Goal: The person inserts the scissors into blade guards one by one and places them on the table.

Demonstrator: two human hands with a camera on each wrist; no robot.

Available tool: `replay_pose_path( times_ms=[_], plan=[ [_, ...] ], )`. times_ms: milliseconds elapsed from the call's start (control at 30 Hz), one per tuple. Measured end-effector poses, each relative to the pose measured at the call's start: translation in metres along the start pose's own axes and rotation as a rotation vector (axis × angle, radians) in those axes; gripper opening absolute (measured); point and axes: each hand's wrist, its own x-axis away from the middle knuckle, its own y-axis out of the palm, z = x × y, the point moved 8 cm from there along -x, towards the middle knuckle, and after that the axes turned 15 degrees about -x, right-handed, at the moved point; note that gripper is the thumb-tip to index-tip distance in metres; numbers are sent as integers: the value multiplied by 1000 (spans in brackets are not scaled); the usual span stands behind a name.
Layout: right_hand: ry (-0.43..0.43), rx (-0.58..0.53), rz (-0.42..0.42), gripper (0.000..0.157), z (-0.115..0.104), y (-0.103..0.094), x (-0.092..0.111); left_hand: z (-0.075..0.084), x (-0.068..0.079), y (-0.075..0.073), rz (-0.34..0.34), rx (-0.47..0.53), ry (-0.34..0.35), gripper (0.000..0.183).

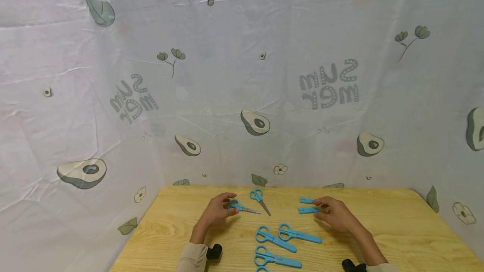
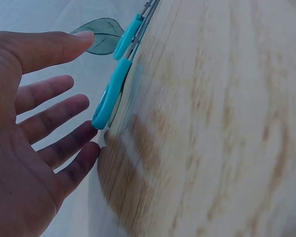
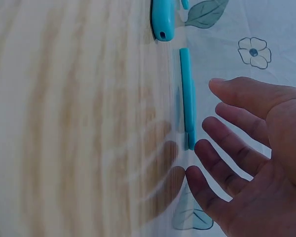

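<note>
My left hand [image 1: 217,212] is beside the blue handles of uncapped scissors [image 1: 235,205], their blades pointing right. In the left wrist view its thumb and fingers are spread apart around the scissors' handle [image 2: 111,94], not closed on it. A second uncapped pair of scissors [image 1: 257,196] lies just right and farther back. My right hand [image 1: 336,214] hovers by the right ends of two blue blade covers [image 1: 305,200], one behind the other. The right wrist view has those fingers loosely bent near a cover [image 3: 187,98], with no grip on it.
Covered blue scissors lie nearer the front: one pair [image 1: 300,236] to the right, another [image 1: 279,242] beside it, a third [image 1: 281,260] below. Another handle [image 1: 261,269] is cut off by the frame. Behind the wooden table [image 1: 408,221] hangs a printed curtain [image 1: 227,95].
</note>
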Motion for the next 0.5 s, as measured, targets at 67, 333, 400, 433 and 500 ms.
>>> replay_pose_path(
  times_ms=[67, 333, 400, 433, 500],
  plan=[
    [6, 11, 3, 40, 0, 0, -2, 1, -2, 0, 3, -3, 5, 54],
    [40, 32, 3, 37, 3, 2, -9, -1, -7, 3, 1, -6, 3, 53],
    [47, 32, 1, 36, 3, 2, -10, -2, -8, 4, -2, -9, 3, 53],
    [46, 34, -3, 36, 3, 2, -11, -3, -9, 5, -6, -7, 0, 53],
    [48, 39, -2, 35, 2, 2, -12, -3, -10, 5, -5, -6, 0, 53]
  ],
)
